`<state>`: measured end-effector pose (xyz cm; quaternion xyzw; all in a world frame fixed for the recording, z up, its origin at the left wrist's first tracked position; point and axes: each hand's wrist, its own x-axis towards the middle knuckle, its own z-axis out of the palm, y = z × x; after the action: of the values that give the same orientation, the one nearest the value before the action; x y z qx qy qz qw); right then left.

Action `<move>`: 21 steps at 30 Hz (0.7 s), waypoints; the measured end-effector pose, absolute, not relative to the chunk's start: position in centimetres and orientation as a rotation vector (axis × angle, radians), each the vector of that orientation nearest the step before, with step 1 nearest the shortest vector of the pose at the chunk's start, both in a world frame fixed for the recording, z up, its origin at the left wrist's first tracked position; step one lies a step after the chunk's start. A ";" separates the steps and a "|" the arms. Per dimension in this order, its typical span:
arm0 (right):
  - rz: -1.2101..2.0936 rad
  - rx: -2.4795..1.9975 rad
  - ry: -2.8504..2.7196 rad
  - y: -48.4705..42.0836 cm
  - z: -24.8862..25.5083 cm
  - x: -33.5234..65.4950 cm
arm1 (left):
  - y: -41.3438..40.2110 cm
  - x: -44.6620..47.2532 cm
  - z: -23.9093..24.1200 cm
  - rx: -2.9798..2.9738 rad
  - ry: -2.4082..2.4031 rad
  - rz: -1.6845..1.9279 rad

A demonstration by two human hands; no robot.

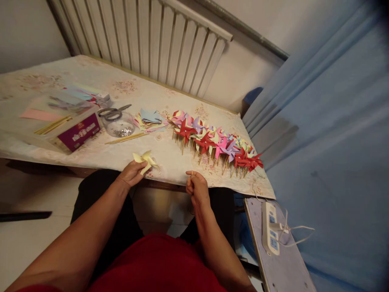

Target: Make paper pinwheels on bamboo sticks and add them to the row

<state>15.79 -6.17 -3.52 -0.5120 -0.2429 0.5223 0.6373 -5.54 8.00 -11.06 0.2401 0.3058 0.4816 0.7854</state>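
Observation:
My left hand (131, 173) is closed on a pale yellow paper pinwheel (147, 160) above the table's front edge. The pinwheel's blades are folded in, and no stick shows on it. To the right, at the same edge, my right hand (198, 187) has its fingers curled in and pressed together; whatever they may hold is too small to make out. Beyond it stand rows of finished paper pinwheels (206, 142) on thin sticks, in red, pink, purple and yellow. A round clear dish (121, 129) of small metal pins sits past my left hand, with loose wooden sticks (126, 138) beside it.
Scissors (114, 112) lie across the dish. Stacked coloured paper pieces (151, 117) are behind the sticks. A clear plastic box (79, 134) with a purple label holds more sticks. A power strip (270, 229) with white cords rests on a bench at right, near a blue curtain (334, 142).

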 end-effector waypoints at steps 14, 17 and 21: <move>1.241 -1.223 -0.528 -1.9 -6.2 16.9 | 10.4 -3.7 -10.9 0.512 0.654 0.877; 1.260 -1.239 -0.523 -0.5 -6.3 17.0 | 11.6 -2.5 -10.3 0.517 0.599 0.867; 1.260 -1.251 -0.551 1.6 -6.2 16.8 | 13.4 -0.9 -9.7 0.587 0.541 0.835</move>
<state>16.77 1.55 -6.23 -0.5394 -0.2376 0.5430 0.5982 -0.94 13.36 -9.69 0.2777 0.2559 0.3948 0.8376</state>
